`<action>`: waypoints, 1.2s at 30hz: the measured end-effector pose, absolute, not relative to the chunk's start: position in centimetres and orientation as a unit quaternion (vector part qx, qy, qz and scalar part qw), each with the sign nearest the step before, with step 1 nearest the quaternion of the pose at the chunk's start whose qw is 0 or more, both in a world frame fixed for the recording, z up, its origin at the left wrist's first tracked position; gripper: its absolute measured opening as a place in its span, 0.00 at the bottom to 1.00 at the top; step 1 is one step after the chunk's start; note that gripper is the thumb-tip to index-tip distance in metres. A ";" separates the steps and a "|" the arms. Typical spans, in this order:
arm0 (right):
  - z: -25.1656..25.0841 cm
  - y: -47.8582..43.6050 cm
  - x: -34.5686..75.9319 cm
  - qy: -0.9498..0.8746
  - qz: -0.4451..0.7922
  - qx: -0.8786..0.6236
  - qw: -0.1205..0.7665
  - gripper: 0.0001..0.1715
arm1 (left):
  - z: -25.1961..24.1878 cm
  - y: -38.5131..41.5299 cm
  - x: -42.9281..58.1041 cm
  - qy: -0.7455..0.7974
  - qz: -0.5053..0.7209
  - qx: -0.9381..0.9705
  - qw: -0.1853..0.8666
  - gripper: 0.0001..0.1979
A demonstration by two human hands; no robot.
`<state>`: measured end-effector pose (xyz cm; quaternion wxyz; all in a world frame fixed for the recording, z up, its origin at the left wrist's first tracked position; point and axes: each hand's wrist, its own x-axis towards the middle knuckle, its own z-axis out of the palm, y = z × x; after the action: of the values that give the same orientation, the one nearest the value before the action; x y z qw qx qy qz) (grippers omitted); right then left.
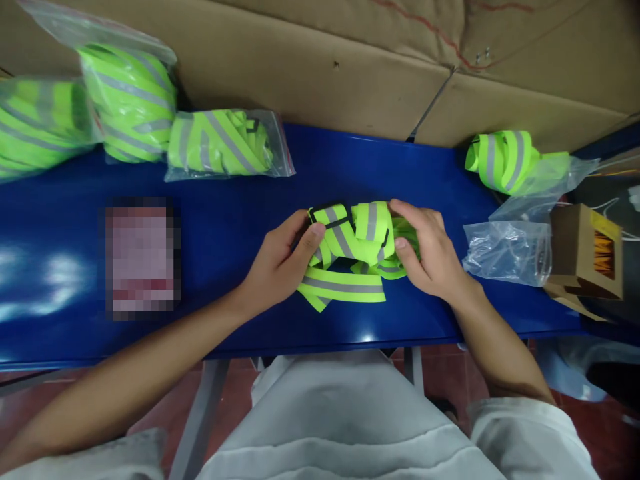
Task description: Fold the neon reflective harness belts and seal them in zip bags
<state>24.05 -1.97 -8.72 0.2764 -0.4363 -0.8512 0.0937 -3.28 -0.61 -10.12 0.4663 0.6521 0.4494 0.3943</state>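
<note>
Left hand [280,263], right hand [431,252]: curled inward, apparently gripping.

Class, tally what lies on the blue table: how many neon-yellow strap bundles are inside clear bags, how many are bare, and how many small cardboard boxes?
Bagged strap bundles: 3
Bare strap bundles: 2, one gripped by the left hand and right hand
Small cardboard box: 1
Total: 6
</note>
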 end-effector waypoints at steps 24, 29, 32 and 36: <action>-8.4 -2.3 24.1 -0.752 0.087 -0.499 0.423 0.20 | -10.2 0.1 -4.4 0.322 0.420 0.653 0.542 0.22; -9.5 -1.3 25.1 -0.640 0.189 -0.532 0.522 0.20 | -9.2 0.3 -5.0 0.282 0.407 0.671 0.552 0.14; -9.6 -0.4 25.2 -0.531 0.286 -0.537 0.590 0.19 | -9.0 0.2 -5.1 0.289 0.398 0.656 0.572 0.13; -8.7 0.2 24.5 -0.362 0.392 -0.493 0.688 0.14 | -9.6 0.5 -5.0 0.247 0.451 0.559 0.651 0.12</action>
<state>24.52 0.25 -8.72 0.6878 -0.4925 -0.3619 0.3917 -5.04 0.54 -9.57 0.6508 0.5586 0.2467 0.4512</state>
